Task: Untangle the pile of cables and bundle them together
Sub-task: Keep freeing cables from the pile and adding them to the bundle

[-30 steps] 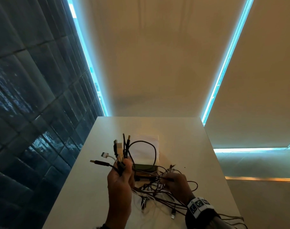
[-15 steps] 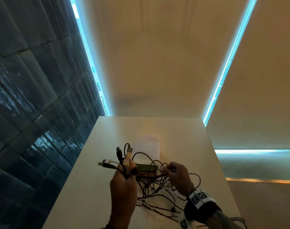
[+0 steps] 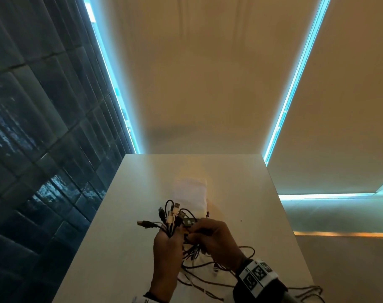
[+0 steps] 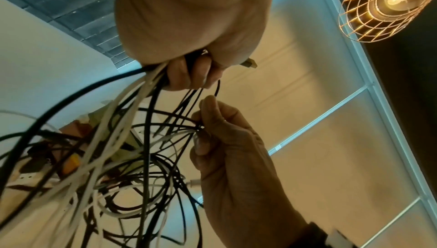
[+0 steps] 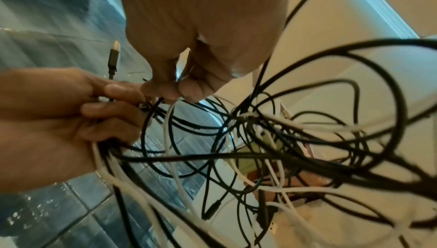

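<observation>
My left hand (image 3: pixel 167 243) grips a bunch of black and white cable ends, and their plugs (image 3: pixel 170 213) fan out above the fist. The rest of the cable tangle (image 3: pixel 199 261) hangs down onto the white table (image 3: pixel 251 215). My right hand (image 3: pixel 200 234) is right beside the left one and pinches a few thin strands of the tangle. The left wrist view has my left fingers (image 4: pixel 187 72) curled round the bunch and the right hand (image 4: pixel 236 158) pinching black and white strands. In the right wrist view my right fingertips (image 5: pixel 170 91) meet the left hand (image 5: pixel 59 121) over the loops (image 5: pixel 283 140).
A white cloth or sheet (image 3: pixel 190 191) lies on the table beyond the hands. A small dark box (image 3: pixel 187 221) sits among the cables. Some cables (image 3: pixel 306 291) trail off the table's near right edge. A dark tiled wall (image 3: pixel 33 149) runs along the left.
My right hand has moved left and up until it touches the left hand's bunch. The left hand keeps its grip on the cable ends, and the tangle is drawn closer in.
</observation>
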{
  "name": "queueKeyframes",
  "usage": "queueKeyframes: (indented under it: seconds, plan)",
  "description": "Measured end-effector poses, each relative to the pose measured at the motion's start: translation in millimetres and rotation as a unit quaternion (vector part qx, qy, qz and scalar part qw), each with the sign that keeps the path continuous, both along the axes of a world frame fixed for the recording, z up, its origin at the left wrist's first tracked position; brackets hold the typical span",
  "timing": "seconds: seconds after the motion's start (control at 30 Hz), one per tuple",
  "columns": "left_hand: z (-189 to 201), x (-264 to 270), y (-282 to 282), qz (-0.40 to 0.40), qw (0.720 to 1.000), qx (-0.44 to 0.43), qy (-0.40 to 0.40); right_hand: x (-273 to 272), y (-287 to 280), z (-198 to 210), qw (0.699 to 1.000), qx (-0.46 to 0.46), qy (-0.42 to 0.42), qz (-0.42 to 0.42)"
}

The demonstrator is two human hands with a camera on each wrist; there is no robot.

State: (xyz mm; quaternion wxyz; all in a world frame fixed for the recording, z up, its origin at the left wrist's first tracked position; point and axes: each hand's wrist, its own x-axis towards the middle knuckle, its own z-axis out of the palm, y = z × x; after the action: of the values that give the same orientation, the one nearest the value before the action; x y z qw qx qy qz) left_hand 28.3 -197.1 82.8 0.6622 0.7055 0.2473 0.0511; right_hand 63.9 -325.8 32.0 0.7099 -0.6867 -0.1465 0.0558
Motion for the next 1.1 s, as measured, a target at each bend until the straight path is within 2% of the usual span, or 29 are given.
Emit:
queueKeyframes:
  seconds: [0.07,0.17,0.3,0.43,0.6,0.73,0.9,1.1]
  plan:
    - [-1,0,1,-0.014,0.999,-0.03,0.0,-1,2,-1,0.999,0.013,-0.025,0.015]
    - [1,-2,3,-0.043,0.995,-0.088,-0.001,-1,2,-5,0.999,-0.017,-0.045,0.016]
    - [0,-5,1,-0.039,0.998,-0.05,-0.002,2,-2,-12,0.996,-0.068,-0.056,0.004]
    - [1,-9,3,0.012,0.996,-0.083,-0.025,8,-14,-24,0.973,-0.197,-0.118,0.017]
    - [23,-13,13,0.024,0.984,-0.155,-0.083,13,-40,-60,0.94,-0.317,-0.128,0.013]
    - [40,-21,14,0.019,0.978,-0.172,-0.118,19,-54,-81,0.926,-0.361,-0.109,-0.01]
    - [54,-28,13,0.029,0.967,-0.209,-0.145,24,-56,-84,0.912,-0.393,-0.112,-0.02]
    - [84,-37,22,0.068,0.942,-0.237,-0.226,23,-76,-107,0.903,-0.425,-0.039,-0.056]
